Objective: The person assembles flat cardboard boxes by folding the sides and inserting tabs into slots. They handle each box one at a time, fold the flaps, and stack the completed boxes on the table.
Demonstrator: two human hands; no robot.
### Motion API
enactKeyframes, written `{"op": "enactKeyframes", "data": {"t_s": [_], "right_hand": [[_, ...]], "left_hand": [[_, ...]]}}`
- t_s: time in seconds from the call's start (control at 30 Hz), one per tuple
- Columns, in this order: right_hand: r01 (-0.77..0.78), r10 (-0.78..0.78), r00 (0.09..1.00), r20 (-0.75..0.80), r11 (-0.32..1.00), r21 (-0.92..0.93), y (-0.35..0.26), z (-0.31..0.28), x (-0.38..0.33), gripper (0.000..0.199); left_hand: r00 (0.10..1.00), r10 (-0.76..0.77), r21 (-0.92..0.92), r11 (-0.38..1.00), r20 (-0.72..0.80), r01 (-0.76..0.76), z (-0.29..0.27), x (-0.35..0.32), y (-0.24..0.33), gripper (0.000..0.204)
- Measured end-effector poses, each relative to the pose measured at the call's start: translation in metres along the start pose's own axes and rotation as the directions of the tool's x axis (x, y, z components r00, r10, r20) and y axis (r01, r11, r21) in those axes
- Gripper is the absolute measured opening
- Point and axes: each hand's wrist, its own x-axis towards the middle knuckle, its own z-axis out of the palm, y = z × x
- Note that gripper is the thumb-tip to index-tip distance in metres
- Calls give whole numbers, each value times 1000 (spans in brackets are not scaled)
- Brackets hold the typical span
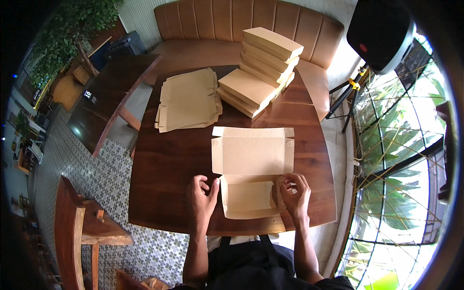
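Observation:
A brown cardboard box [251, 195] lies on the wooden table in front of me, its tray part folded up. Its lid panel [249, 155] is spread flat away from me, with side flaps sticking out. My right hand [296, 194] grips the tray's right wall, fingers bent over the edge and partly inside. At the left wall, my left hand [201, 197] has its fingers loosely curled and its thumb apart from them, the thumb tip at the box's corner. Nothing shows between the left fingers.
Flat unfolded cardboard blanks [188, 100] are piled at the table's [164, 174] far left. Folded boxes [270, 53] stand stacked at the far right. Beyond is a brown padded bench [203, 46]. A black speaker on a tripod [379, 34] stands at the right, by a window.

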Motion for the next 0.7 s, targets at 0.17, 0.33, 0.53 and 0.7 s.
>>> {"op": "enactKeyframes", "data": {"t_s": [0.17,0.33,0.53,0.7], "right_hand": [[138,-152,988,-31,951,-278,-35,6,8,38],[370,-324,915,241,912,-177,-78,14,15,25],[382,-300,739,604,924,-8,-88,76,27,30],[357,-377,760,529,923,145,-83,100,27,20]], "left_hand": [[943,-153,-102,976,295,190,6,-15,-11,30],[975,-35,-160,985,220,72,17,-25,-15,36],[979,124,-148,984,162,-101,15,-30,-11,38],[989,48,-286,958,139,-7,8,-33,-3,31]]}}
